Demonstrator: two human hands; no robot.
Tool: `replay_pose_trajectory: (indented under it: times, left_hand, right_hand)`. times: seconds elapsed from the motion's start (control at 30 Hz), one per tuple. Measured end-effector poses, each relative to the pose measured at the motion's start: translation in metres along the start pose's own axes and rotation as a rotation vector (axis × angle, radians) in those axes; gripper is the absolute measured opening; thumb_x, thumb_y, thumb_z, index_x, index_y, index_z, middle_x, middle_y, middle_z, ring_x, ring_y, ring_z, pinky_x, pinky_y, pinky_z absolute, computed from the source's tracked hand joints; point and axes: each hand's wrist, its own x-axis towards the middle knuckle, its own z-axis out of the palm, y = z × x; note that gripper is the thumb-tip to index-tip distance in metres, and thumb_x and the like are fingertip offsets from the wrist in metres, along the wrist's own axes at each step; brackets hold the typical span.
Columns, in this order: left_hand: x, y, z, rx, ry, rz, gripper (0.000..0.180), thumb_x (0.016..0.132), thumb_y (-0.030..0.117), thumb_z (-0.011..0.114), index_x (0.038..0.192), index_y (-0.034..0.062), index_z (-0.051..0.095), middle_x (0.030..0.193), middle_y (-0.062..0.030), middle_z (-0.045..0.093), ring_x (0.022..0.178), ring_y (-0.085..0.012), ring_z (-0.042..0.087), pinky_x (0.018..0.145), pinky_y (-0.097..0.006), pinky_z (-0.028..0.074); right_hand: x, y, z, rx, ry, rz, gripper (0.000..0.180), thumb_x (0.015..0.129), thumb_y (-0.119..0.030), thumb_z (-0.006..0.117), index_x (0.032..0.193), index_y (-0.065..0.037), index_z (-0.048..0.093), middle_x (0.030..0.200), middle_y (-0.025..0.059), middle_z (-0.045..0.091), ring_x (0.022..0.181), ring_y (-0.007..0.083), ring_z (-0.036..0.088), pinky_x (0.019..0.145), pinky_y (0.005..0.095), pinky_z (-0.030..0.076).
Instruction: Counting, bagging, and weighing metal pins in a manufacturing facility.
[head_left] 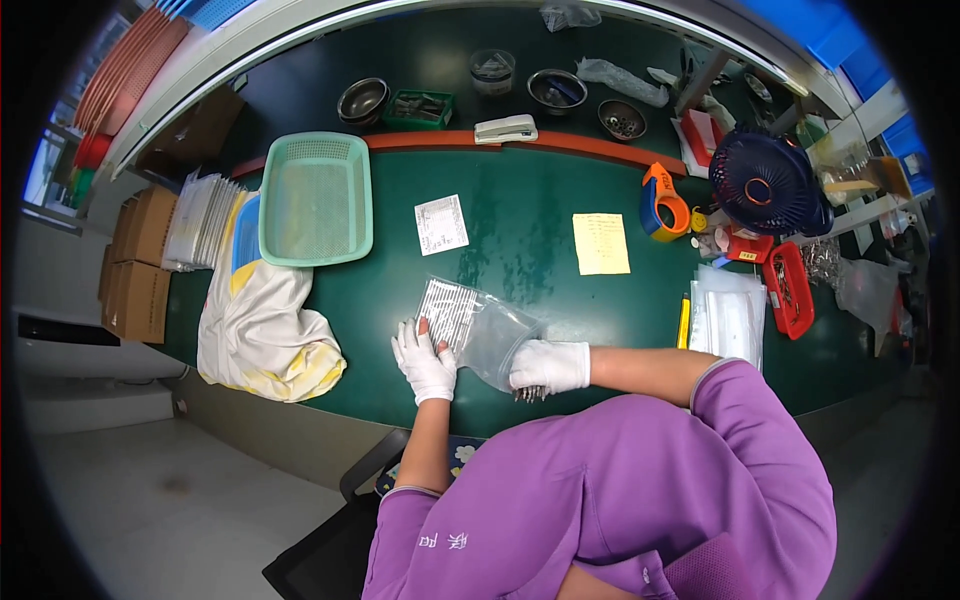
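A gloved left hand (424,362) lies flat, fingers spread, pinning the printed end of a clear bag (478,330) to the green surface (530,250), apparently to steady it, while the gloved right hand (550,366) grips the bag's open end over small metal parts (530,394). A mint basket (316,198), paper slips, tape dispenser (663,203) and fan (766,182) stand well apart, blocking nothing.

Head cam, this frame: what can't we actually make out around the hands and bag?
- Head view: contents of the clear plastic bag are too small and glare-washed to identify.
- Right hand: fingertips are tucked under the bag, so its grip is hidden; the small metal bits below it are blurred.
- Left hand: the glove hides how firmly it presses the bag.
- Bowls at the far edge: contents too small.
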Motion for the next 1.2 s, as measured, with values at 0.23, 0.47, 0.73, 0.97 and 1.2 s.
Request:
replay_pose_trajectory:
  times: [0.23,0.47,0.73,0.97,1.2]
  left_hand:
    - [0.000,-0.001,0.001,0.030,-0.002,0.026,0.046,0.073,0.018,0.051,0.116,0.0028,0.045,0.122,-0.0195,0.042,0.117,-0.0369,0.035,0.101,-0.048,0.022]
    - [-0.002,-0.023,0.009,-0.131,-0.030,-0.108,0.032,0.079,0.013,0.050,0.109,0.0010,0.050,0.123,-0.0187,0.042,0.118,-0.0354,0.036,0.101,-0.046,0.024]
    - [0.012,0.135,-0.025,-1.357,-1.073,-0.384,0.058,0.086,0.042,0.047,0.128,0.0039,0.033,0.124,-0.0129,0.043,0.110,-0.0236,0.048,0.091,-0.033,0.040]
    - [-0.020,0.205,-0.024,-1.374,-1.703,-0.506,0.029,0.085,0.022,0.055,0.108,0.0061,0.046,0.083,-0.0046,0.055,0.077,-0.0173,0.056,0.065,-0.026,0.047]
    - [-0.041,0.253,-0.041,-1.399,-1.954,-0.423,0.015,0.086,0.018,0.053,0.097,0.0086,0.049,0.071,0.0010,0.047,0.062,-0.0093,0.045,0.055,-0.021,0.039]
  right_hand:
    - [-0.052,-0.024,-0.005,0.414,1.043,0.526,0.015,0.077,-0.010,0.063,0.084,-0.005,0.051,0.074,0.0068,0.056,0.067,0.0166,0.055,0.062,0.0266,0.044]
    - [-0.106,0.011,0.001,0.529,1.136,0.790,0.007,0.082,-0.011,0.057,0.081,-0.005,0.053,0.075,0.0030,0.059,0.073,0.0121,0.057,0.066,0.0241,0.045]
    - [-0.105,-0.027,-0.037,1.491,1.319,0.868,0.019,0.088,-0.019,0.048,0.099,-0.003,0.043,0.086,0.0129,0.057,0.084,0.0261,0.060,0.078,0.0377,0.052]
    - [-0.122,-0.080,-0.035,1.392,1.160,0.923,0.025,0.086,-0.019,0.052,0.103,-0.004,0.043,0.103,0.0162,0.057,0.096,0.0276,0.057,0.072,0.0339,0.052]
    - [-0.169,-0.131,-0.019,1.539,1.297,0.708,0.025,0.081,-0.014,0.059,0.100,-0.006,0.045,0.096,0.0131,0.058,0.099,0.0266,0.057,0.063,0.0346,0.052]
